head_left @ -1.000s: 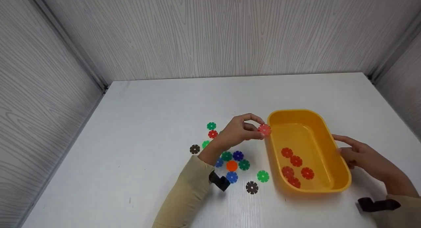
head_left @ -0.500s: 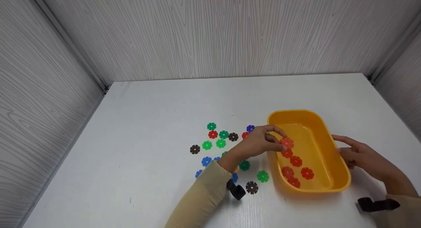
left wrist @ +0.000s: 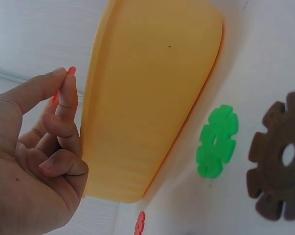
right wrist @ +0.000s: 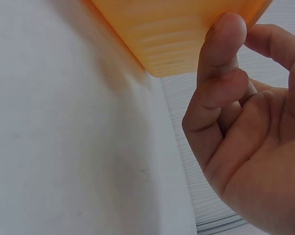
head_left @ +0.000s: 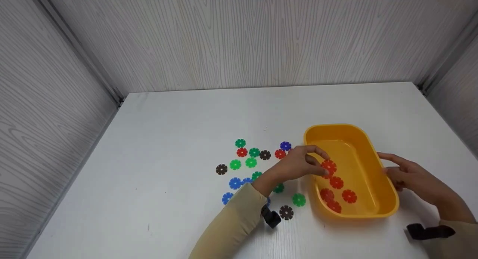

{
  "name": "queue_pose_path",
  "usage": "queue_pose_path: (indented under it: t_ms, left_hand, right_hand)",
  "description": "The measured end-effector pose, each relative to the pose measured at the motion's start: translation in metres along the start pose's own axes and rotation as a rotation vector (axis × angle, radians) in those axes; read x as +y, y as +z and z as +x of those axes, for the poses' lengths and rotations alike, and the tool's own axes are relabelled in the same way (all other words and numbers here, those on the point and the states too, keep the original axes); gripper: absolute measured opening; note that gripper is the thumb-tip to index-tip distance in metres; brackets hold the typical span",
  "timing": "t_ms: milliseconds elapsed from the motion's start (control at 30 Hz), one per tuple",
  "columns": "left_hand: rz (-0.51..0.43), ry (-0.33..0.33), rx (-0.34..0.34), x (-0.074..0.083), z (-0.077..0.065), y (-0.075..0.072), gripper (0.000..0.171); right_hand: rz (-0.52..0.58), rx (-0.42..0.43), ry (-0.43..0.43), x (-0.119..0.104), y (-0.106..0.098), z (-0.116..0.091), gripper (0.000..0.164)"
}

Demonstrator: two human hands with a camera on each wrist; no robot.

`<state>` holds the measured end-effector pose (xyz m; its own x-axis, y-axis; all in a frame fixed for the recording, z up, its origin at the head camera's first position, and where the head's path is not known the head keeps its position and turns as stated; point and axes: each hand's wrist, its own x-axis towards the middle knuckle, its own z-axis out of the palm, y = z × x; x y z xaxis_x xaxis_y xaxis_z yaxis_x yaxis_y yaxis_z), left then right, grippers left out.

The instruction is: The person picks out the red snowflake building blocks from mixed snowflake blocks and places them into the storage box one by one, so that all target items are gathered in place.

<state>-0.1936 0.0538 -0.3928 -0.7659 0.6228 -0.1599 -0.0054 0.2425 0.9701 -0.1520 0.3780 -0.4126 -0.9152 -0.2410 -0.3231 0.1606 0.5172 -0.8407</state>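
My left hand (head_left: 297,165) reaches over the left rim of a yellow plastic basin (head_left: 354,158). Between thumb and index finger it pinches a red notched plastic disc (head_left: 329,165), seen edge-on in the left wrist view. Beneath it several more red discs (head_left: 349,196) lie flat on the basin floor, one partly covered by the held disc. At the basin's right side, my right hand (head_left: 416,180) holds the rim and outer wall with thumb and index finger. Its other fingers (right wrist: 206,112) are curled under, in the right wrist view.
Left of the basin, loose notched discs are scattered on the white table (head_left: 168,139): green (head_left: 298,200), brown (head_left: 286,212), blue (head_left: 235,183), dark blue (head_left: 285,145) and red (head_left: 242,152). My left forearm covers some of them. A pale wood-grain wall (head_left: 261,38) stands behind.
My left hand has carried the red disc rightward from outside the basin's left rim to over its floor, then slightly down. The right hand and the basin stay in place.
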Motion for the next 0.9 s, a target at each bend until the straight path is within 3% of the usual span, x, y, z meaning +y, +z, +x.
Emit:
queue_pose_path:
  t_ms: [300,600,900]
  left_hand:
    - [0.042,0.034,-0.016,-0.001,-0.005,-0.005,0.038]
    - [0.072,0.134,0.006,-0.01,-0.009,-0.031,0.034]
    - [0.151,0.061,0.157,-0.019,-0.021,-0.07,0.037]
  right_hand:
    - [0.017,-0.01,-0.031,0.0,0.001,0.0,0.059]
    - [0.018,-0.013,-0.007,-0.002,0.0,0.0,0.062]
    - [0.009,-0.01,0.016,-0.001,0.0,0.001,0.063]
